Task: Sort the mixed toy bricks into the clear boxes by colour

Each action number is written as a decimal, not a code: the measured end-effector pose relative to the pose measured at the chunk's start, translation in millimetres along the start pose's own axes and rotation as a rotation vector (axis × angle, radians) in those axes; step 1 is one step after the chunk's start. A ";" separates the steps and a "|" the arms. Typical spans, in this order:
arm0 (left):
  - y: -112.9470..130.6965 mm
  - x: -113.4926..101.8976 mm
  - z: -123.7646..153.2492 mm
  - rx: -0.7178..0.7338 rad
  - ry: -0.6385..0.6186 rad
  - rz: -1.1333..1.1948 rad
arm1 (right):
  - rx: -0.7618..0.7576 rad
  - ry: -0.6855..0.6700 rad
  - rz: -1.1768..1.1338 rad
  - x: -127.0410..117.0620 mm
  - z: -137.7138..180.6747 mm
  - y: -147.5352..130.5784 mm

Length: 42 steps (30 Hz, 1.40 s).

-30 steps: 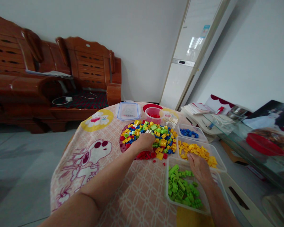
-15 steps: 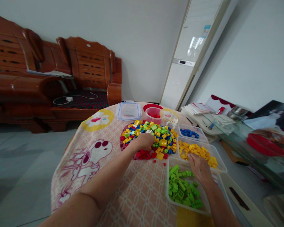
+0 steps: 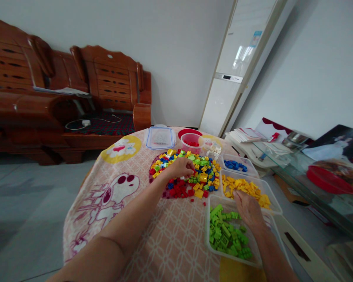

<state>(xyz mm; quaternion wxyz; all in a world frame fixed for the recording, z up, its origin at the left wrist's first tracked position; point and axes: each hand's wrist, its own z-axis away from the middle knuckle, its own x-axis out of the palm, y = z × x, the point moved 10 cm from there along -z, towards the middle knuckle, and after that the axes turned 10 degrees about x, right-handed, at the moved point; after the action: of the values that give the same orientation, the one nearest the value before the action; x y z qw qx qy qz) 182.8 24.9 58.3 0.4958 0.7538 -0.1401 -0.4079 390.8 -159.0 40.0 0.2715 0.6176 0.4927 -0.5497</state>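
Note:
A heap of mixed coloured toy bricks (image 3: 194, 172) lies on a round table under a pink cartoon cloth (image 3: 114, 196). My left hand (image 3: 181, 167) is over the heap's left part, fingers curled in a pinch on small bricks I cannot make out. My right hand (image 3: 248, 209) rests, fingers flat, on the rim between the clear tub of green bricks (image 3: 226, 235) and the tub of yellow bricks (image 3: 245, 188). A smaller tub of blue bricks (image 3: 237, 164) stands behind them.
At the table's far side are a clear lid (image 3: 159, 138), a red bowl with a cup of red bricks (image 3: 191, 140) and some white bricks (image 3: 213, 150). A wooden sofa (image 3: 61, 102) stands at the left, a glass table (image 3: 317, 172) at the right.
My left hand has lifted a little and moved toward the far side of the heap, uncovering red bricks at its near edge. My right hand has stayed put.

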 end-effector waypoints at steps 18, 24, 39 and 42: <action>-10.0 -26.0 -13.9 0.182 0.396 0.779 | 0.025 0.008 0.020 -0.8 -0.4 1.8; -8.6 -18.3 -10.9 0.053 0.146 0.298 | 0.016 0.002 0.027 -0.1 0.4 1.0; 41.6 54.1 16.0 0.119 -0.467 -0.774 | 0.018 -0.008 0.010 1.1 0.1 2.7; 42.8 61.6 16.6 0.087 -0.470 -0.904 | 0.018 -0.001 0.013 -0.4 0.2 2.0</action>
<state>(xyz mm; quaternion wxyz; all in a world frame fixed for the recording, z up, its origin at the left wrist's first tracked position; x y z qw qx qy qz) 217.2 -43.6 63.0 0.1931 0.6469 0.0754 -0.7339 392.6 -160.1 40.0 0.2696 0.6229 0.4837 -0.5526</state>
